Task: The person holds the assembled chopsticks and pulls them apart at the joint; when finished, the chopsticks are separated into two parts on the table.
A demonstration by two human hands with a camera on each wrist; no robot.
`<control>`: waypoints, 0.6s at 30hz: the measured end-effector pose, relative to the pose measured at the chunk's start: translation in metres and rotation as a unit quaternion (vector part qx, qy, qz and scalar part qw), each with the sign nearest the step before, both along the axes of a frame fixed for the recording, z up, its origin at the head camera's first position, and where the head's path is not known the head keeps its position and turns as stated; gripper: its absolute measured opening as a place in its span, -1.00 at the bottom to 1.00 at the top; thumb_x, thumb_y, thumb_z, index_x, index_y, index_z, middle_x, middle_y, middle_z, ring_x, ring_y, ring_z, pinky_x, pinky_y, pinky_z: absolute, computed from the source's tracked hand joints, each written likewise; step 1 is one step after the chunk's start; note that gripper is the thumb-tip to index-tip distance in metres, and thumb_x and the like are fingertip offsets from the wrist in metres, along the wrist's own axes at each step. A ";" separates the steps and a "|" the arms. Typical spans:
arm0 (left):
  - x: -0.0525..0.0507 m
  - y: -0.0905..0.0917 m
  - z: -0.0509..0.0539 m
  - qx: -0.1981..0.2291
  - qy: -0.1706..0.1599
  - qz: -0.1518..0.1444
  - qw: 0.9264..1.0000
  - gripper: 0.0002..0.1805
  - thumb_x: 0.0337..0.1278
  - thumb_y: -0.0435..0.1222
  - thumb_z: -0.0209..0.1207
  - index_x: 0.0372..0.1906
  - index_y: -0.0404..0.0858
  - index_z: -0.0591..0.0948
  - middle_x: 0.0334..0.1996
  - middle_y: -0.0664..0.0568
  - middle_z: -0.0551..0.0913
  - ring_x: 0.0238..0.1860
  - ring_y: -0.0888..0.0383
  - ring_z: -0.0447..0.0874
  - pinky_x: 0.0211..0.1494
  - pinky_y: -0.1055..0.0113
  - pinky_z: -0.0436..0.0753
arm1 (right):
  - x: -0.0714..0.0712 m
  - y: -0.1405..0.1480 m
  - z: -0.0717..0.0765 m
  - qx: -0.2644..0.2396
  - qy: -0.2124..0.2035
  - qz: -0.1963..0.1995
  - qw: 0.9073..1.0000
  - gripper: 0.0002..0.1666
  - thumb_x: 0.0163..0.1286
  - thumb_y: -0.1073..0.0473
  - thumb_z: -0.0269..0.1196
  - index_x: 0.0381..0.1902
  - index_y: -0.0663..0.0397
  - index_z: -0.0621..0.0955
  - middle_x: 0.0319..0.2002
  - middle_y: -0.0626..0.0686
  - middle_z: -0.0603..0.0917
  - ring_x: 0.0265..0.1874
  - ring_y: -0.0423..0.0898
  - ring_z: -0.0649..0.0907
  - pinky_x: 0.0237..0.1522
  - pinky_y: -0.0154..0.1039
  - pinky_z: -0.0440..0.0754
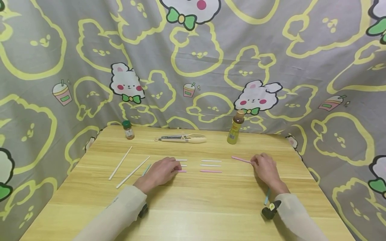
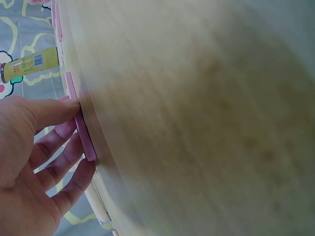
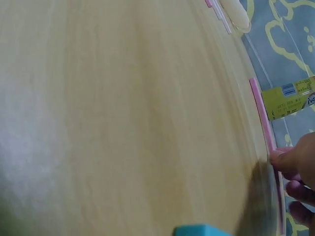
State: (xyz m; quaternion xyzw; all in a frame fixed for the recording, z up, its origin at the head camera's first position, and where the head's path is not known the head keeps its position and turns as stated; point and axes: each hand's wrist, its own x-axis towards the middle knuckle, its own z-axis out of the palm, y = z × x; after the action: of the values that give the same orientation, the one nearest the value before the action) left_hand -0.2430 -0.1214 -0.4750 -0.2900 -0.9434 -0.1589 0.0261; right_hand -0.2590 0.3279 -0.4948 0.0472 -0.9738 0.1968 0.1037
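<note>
My left hand [image 1: 161, 172] pinches a short pink stick [image 2: 87, 140] between thumb and fingers, low over the wooden table; the head view shows only its right end. Two short white sticks [image 1: 182, 160] lie just beyond, partly hidden by that hand. To their right, two more short white sticks [image 1: 211, 165] and a short pink stick [image 1: 211, 171] form a matching column. My right hand [image 1: 265, 167] pinches the right part of a longer pink stick [image 1: 241, 159], which points left. A teal stick [image 1: 267, 197] lies under the right wrist, partly covered.
Two long white sticks [image 1: 133, 172] and a teal stick [image 1: 146, 169] lie left of my left hand. Along the back stand a green-capped jar [image 1: 128, 131] and a yellow-labelled bottle [image 1: 233, 132], with tongs [image 1: 181, 138] between them. A patterned curtain [image 1: 208, 83] surrounds the table.
</note>
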 end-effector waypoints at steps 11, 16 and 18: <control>0.002 -0.001 0.002 -0.007 0.015 0.000 1.000 -0.94 0.44 -0.28 0.41 -0.10 -0.05 0.80 -0.19 0.15 0.75 -0.14 0.14 0.74 -0.05 0.18 0.77 | 0.010 -0.035 0.021 0.006 0.147 0.041 0.988 -0.95 0.54 0.31 0.35 -0.12 0.21 0.70 -0.16 0.20 0.77 -0.09 0.30 0.69 0.01 0.33 0.50; 0.002 0.003 0.006 -0.002 0.013 0.003 1.000 -0.91 0.49 -0.19 0.38 -0.04 -0.06 0.79 -0.13 0.12 0.78 -0.08 0.13 0.76 0.01 0.15 0.79 | 0.017 -0.069 0.025 0.005 0.182 0.108 0.977 -0.93 0.47 0.33 0.41 -0.14 0.17 0.71 -0.20 0.14 0.81 -0.19 0.16 0.69 -0.05 0.19 0.60; 0.003 0.005 0.010 0.007 0.013 -0.001 1.000 -0.85 0.54 -0.15 0.34 0.01 -0.08 0.78 -0.08 0.10 0.79 -0.03 0.11 0.77 0.05 0.12 0.79 | 0.021 -0.083 0.025 0.008 0.193 0.135 0.972 -0.91 0.43 0.34 0.43 -0.15 0.14 0.72 -0.21 0.13 0.82 -0.22 0.12 0.69 -0.09 0.13 0.63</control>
State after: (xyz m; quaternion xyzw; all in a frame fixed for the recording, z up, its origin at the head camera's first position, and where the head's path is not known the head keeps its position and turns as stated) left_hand -0.2398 -0.1165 -0.4653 -0.2929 -0.9415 -0.1616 0.0406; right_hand -0.2383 0.2453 -0.4694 0.2157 -0.9217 0.1881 0.2617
